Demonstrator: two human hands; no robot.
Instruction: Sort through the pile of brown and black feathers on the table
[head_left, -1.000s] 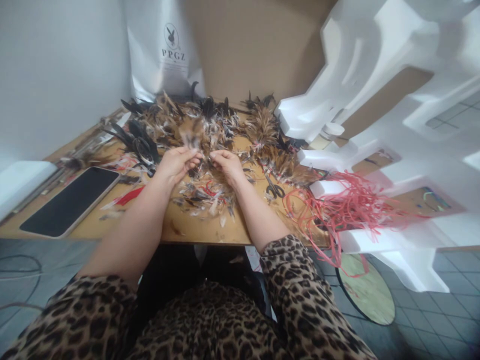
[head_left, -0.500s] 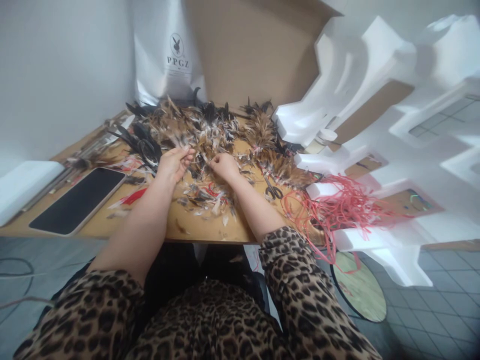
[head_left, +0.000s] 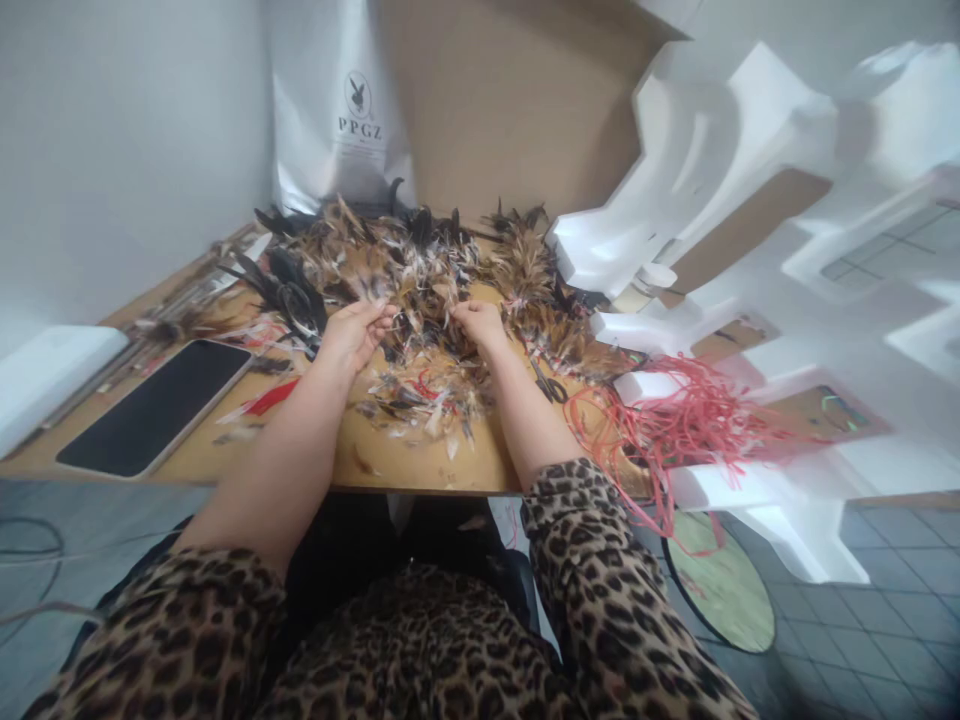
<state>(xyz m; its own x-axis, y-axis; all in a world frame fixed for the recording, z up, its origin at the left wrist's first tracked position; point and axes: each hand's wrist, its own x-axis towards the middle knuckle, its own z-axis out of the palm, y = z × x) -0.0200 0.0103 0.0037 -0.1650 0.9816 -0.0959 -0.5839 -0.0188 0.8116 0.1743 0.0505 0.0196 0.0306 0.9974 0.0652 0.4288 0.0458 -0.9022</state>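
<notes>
White and smooth, a box (head_left: 56, 375) sits at the far left edge of your table (head_left: 409, 470). Just beside it, a dark-screened phone (head_left: 156, 408) lies flat near the front edge, with a row of thin sticks (head_left: 154, 335) running behind it. Right of the phone you have a red strip (head_left: 271, 397), partly behind your left forearm, and past it a clump of black feathers (head_left: 294, 298). Your left hand (head_left: 351, 335) comes next, thumb and fingertips pinched together on a brown feather tuft (head_left: 366, 280), which fans up and away from you. Behind the feathers stands a silver bag (head_left: 337, 120) printed with a rabbit head. Loose feathers (head_left: 431, 405) lie scattered on the table between your forearms. Your right hand (head_left: 480, 325) is apart from the left, its thumb and finger drawn together at a small brown feather (head_left: 448, 297); you cannot tell from here whether it is gripped. Further right, a brown feather bundle (head_left: 521, 265) lies behind the scissors (head_left: 551, 385), and tangled red strings (head_left: 690, 410) spill across white foam (head_left: 757, 500) and over the table's edge.
</notes>
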